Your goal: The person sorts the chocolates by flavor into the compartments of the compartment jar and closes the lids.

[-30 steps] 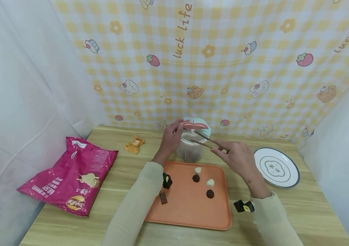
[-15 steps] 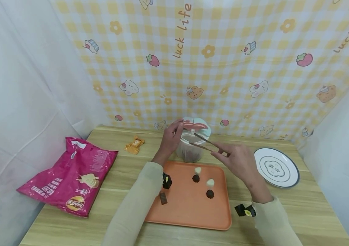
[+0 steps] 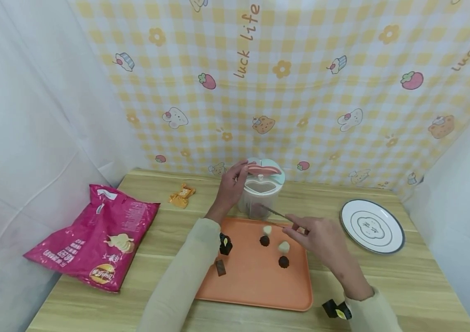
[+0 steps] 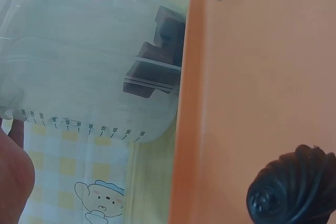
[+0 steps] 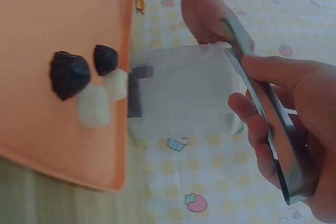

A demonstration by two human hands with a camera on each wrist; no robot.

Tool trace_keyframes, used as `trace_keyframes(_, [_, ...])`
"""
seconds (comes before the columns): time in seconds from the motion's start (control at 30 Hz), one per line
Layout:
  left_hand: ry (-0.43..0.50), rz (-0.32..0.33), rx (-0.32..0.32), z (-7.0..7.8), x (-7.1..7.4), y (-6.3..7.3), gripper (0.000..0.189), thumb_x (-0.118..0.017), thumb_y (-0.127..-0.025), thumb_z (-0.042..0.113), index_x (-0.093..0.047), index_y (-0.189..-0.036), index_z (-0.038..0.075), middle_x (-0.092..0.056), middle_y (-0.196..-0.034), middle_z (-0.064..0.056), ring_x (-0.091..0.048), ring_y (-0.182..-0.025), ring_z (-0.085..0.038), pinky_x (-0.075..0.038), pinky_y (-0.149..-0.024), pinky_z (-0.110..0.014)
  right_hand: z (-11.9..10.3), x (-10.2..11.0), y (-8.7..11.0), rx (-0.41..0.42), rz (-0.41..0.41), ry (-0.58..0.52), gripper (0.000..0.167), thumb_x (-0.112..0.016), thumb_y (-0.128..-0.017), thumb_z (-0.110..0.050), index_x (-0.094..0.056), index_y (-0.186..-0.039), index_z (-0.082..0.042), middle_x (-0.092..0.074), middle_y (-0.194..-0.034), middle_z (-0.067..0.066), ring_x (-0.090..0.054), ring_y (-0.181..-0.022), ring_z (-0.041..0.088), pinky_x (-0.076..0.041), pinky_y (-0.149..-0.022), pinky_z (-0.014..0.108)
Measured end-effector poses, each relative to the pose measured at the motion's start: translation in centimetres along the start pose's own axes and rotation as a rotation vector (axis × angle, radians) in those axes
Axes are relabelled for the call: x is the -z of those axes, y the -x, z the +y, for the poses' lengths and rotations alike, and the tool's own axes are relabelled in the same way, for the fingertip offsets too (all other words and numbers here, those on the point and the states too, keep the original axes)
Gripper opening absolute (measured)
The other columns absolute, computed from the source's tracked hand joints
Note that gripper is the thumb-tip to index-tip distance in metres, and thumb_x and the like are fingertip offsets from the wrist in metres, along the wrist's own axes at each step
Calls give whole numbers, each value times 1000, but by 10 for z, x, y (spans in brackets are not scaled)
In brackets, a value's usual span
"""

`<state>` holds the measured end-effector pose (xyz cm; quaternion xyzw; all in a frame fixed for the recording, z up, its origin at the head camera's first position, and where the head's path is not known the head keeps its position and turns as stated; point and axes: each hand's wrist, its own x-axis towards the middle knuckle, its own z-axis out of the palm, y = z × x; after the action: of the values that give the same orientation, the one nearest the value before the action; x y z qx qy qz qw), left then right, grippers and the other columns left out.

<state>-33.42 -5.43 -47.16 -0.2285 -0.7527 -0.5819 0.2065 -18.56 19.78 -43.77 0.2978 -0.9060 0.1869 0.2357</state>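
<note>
My left hand (image 3: 232,188) grips the upper side of a clear plastic storage jar (image 3: 270,200), beside its raised pink lid flap (image 3: 263,170). Several dark chocolate pieces (image 4: 152,69) lie at the jar's bottom. In my right hand (image 3: 322,240) is a pair of metal tongs (image 5: 275,135), their tips apart with nothing between them. In the head view the tongs overlap the jar's lower front. On the orange tray (image 3: 255,286) sit white chocolates (image 3: 284,247), dark swirled chocolates (image 3: 284,262) and a brown rectangular chocolate (image 3: 220,267).
To the left lies a magenta chip bag (image 3: 106,235). Gold-wrapped candies (image 3: 181,197) are at the back left. A blue-rimmed white plate (image 3: 394,235) stands on the right. Behind the table (image 3: 417,276) hangs a yellow checked cloth (image 3: 301,101).
My right hand with the tongs has moved from the jar's opening down and towards me. A white piece at the tongs' tips one second ago is no longer there. The left hand stays put.
</note>
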Motion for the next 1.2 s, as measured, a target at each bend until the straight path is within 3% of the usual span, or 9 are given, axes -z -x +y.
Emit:
trace_keyframes(0.3, [-7,0,15,1,0,1,36,-46,-112,24,-72,-128,6,-67,-134,-8,-51,-137,-22,-42,-108,-38,-16,-24,27,-27,-240,-26,32,-82,-89,-34,-81,-116,-18,-66,-72,-23,-26,-43,-9,-24,-40,18])
trace_keyframes(0.37, [-10,0,17,2,0,1,36,-46,-112,24,-73,-127,6,-68,-134,-7,-51,-137,-21,-42,-108,-37,-21,-29,30,-26,-276,-38,31,-81,-90,-35,-81,-115,-18,-64,-72,-24,-28,-45,-9,-25,-40,18])
trace_keyframes(0.57, [-22,-4,18,3,0,0,34,-47,-111,23,-73,-126,6,-68,-134,-4,-51,-137,-19,-43,-105,-35,-37,-43,34,-6,-297,-95,28,-84,-87,-34,-81,-108,-18,-59,-71,-24,-44,-55,-10,-33,-44,17])
trace_keyframes(0.8, [-18,0,28,3,0,0,34,-48,-111,24,-72,-128,7,-65,-137,-8,-51,-137,-20,-43,-107,-38,-54,-53,32,26,-337,-103,20,-84,-87,-35,-79,-101,-22,-64,-74,-23,-47,-55,-8,-32,-44,17])
trace_keyframes(1.0, [6,-2,19,2,0,0,35,-47,-111,25,-74,-126,7,-66,-136,-6,-51,-137,-18,-45,-95,-40,-63,-58,26,8,-412,-137,19,-82,-90,-35,-78,-103,-23,-65,-75,-21,-49,-56,-6,-32,-43,20])
trace_keyframes(1.2, [7,-4,10,0,-1,-1,35,-47,-111,24,-73,-127,7,-68,-134,-4,-51,-137,-20,-44,-102,-37,-66,-64,25,22,-431,-131,15,-81,-91,-36,-76,-99,-24,-66,-76,-19,-53,-57,-8,-33,-42,17])
